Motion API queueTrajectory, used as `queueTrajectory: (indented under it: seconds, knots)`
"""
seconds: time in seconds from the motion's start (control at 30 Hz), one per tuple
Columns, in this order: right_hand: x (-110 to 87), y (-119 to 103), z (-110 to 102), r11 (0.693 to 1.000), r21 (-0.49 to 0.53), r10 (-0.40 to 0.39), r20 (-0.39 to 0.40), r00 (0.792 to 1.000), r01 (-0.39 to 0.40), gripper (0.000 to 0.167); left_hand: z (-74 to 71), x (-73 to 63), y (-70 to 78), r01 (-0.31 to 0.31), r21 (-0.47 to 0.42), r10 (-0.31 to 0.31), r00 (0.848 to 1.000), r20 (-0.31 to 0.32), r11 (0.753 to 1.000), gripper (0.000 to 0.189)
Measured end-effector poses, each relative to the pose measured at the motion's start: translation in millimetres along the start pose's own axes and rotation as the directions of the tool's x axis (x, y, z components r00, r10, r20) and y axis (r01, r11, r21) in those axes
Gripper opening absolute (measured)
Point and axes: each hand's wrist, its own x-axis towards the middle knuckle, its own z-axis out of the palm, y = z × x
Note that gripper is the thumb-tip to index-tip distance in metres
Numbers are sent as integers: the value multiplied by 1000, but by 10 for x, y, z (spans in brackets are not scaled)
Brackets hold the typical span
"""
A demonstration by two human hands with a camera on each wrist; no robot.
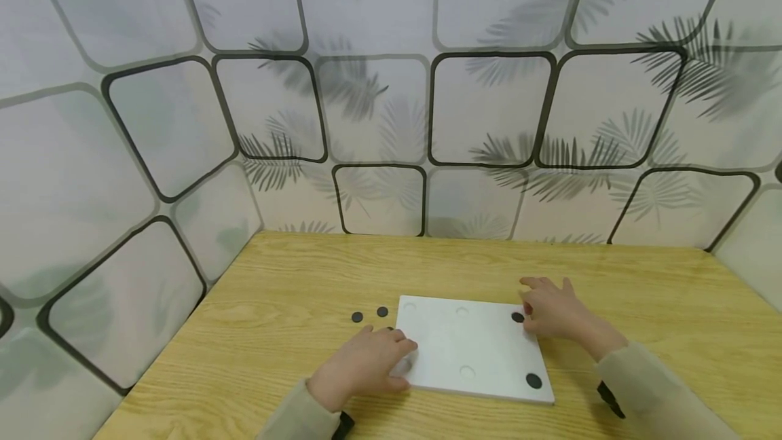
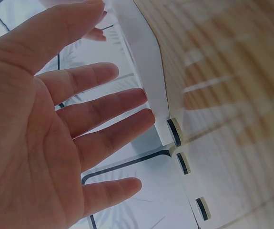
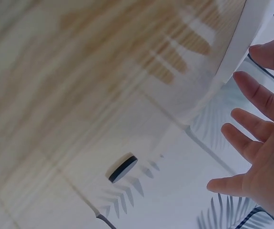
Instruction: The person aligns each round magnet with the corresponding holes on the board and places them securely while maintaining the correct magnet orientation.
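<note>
A flat white board [image 1: 467, 345] with shallow round recesses lies on the wooden table. One black disc [image 1: 533, 380] sits at its near right corner, another black disc [image 1: 518, 317] at its far right corner. My left hand [image 1: 369, 362] is at the board's left edge, fingers extended over it; in the left wrist view its palm [image 2: 32, 138] shows nothing held. Beside the far right disc is my right hand [image 1: 556, 311], thumb and index near that corner. The right wrist view shows those fingers [image 3: 260, 102] spread and holding nothing.
Loose black discs [image 1: 357, 316] lie left of the board, one partly hidden by my left hand. Another disc [image 3: 123, 169] shows on the table in the right wrist view. A patterned cloth wall [image 1: 379, 114] rises behind the wooden table [image 1: 256, 331].
</note>
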Motion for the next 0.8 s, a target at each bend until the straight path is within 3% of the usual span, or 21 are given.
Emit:
queueTrajectory:
  seconds: [0.8]
  knots:
    - [-126,178,6,1000,3,15,-35,999,-15,18,-13,-3,-7,-6,-8,6,1000,4,1000,46]
